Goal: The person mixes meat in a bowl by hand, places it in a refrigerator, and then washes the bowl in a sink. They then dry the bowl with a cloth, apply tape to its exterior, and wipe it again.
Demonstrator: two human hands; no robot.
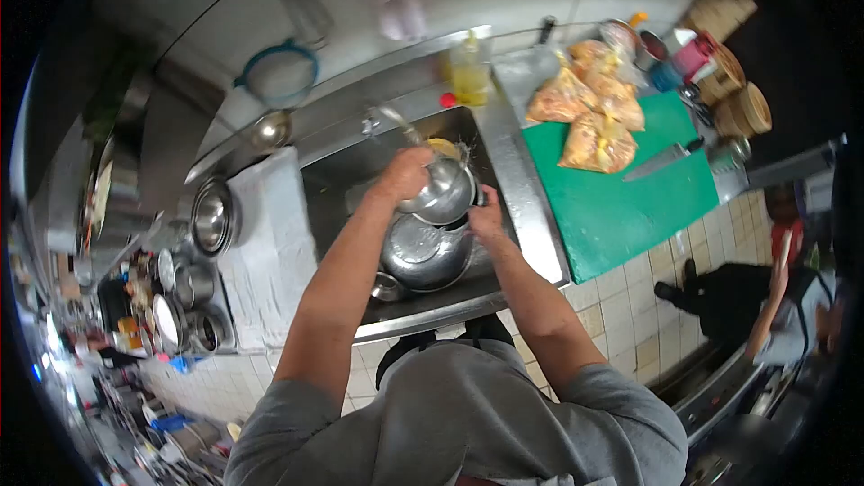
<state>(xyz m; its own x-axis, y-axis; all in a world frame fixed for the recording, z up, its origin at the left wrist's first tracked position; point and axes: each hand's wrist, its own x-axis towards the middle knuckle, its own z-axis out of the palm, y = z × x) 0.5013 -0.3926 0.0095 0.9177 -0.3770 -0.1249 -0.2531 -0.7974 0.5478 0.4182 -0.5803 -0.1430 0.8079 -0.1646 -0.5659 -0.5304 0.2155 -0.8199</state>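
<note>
Over the sink (490, 139), a shiny metal bowl (448, 196) is tilted under the running tap (396, 119), and water splashes at its far edge. My left hand (409, 173) is closed at the bowl's left rim; its fingertips are partly hidden. On the opposite side, my right hand (486, 216) grips the bowl's right edge, next to a dark part that may be a handle. Below both hands a larger metal bowl (425, 256) lies in the sink, with a small metal cup (387, 288) beside it. Something round and yellowish (443, 147) shows behind the held bowl.
Right of the sink, a green cutting board (594, 216) carries a knife (661, 160) and bags of orange food (598, 139). A bottle of yellow liquid (469, 76) stands behind. Stacked bowls (212, 216) sit at left. Another person (792, 315) is at far right.
</note>
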